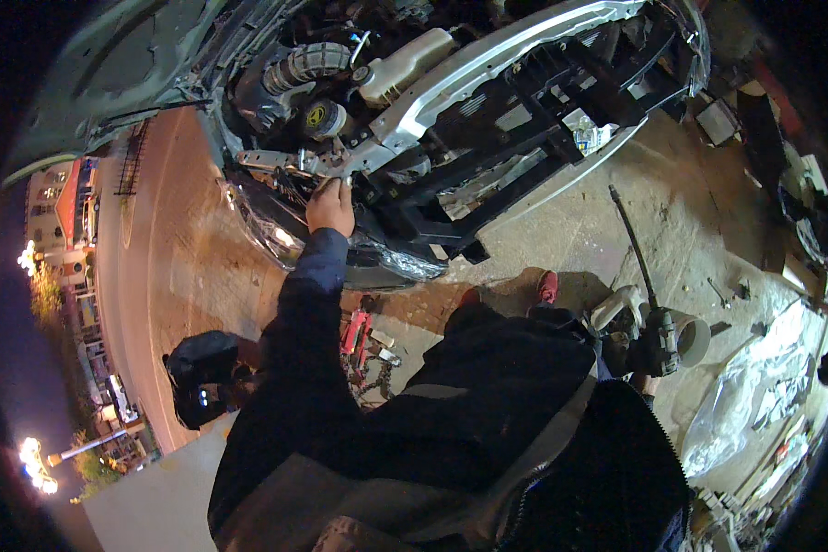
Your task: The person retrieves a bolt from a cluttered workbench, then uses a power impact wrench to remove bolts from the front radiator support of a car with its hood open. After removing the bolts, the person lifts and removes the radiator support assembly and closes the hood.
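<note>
My left hand (331,207) has its fingers curled at the metal front rail (402,120) of an opened car front; what lies under the fingertips is hidden. Close by are a round black cap with a yellow symbol (320,118), a pale plastic tank (396,69) and a ribbed intake hose (304,69). Black framework (488,166) spans the front below the rail. At the right, my right hand (651,385), mostly hidden, grips the lower end of a dark cylindrical tool (664,336) with a long thin rod reaching up toward the car.
A red jack (357,336) and a black bag (193,377) lie near my feet, one red shoe (547,290) showing. Plastic sheeting (722,414), a small wrench (718,293) and assorted parts are on the ground at right. A street with lit buildings (69,202) runs along the left.
</note>
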Action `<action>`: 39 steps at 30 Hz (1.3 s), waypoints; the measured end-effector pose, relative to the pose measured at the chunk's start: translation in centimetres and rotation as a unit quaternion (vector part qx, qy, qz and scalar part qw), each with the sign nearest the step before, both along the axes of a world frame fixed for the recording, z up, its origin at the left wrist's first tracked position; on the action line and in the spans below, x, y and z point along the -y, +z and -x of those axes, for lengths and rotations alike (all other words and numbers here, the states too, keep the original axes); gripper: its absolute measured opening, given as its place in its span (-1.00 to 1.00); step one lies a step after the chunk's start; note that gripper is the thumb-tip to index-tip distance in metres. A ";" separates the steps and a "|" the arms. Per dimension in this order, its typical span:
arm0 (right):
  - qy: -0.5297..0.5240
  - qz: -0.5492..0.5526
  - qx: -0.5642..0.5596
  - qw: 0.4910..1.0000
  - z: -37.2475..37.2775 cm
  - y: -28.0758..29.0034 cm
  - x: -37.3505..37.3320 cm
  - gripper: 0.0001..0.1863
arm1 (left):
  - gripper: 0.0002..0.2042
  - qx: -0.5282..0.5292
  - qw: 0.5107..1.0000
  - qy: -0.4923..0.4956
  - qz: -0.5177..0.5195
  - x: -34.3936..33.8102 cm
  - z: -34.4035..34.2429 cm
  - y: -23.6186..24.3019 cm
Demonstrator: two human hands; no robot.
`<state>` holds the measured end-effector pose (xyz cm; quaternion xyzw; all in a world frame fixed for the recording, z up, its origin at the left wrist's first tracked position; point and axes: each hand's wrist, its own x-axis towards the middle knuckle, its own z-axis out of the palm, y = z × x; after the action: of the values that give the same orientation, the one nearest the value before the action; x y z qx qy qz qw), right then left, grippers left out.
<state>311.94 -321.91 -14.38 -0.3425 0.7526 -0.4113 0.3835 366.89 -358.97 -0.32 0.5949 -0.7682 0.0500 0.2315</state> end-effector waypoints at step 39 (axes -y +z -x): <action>-0.268 -0.087 0.005 0.959 -16.8 -6.9 -17.0 -0.50 | -0.44 0.251 0.878 -0.341 -0.222 -13.0 11.4 -2.0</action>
<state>328.72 -304.90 -21.32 -0.0914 0.8476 -0.4339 0.2913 355.49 -345.96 -2.29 0.2993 -0.9467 -0.0563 -0.1044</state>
